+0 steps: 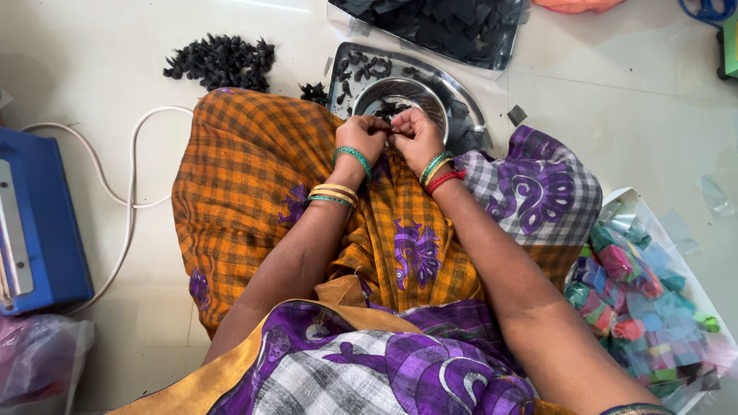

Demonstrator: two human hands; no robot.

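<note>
Both hands [390,134] pinching black bit (tiny), over steel bowl [434,96]

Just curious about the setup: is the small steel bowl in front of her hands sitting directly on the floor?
No, the steel bowl sits on a steel tray, just beyond both hands, left and right.

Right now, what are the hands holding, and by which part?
Both the left hand and right hand pinch one small dark piece between their fingertips, over the steel bowl. Too small to tell which part.

Orange checked cloth [254,177] with purple motifs — green, gold and red bangles [338,196] — a blue box [38,223], black pieces [221,61], white floor [615,92].
</note>
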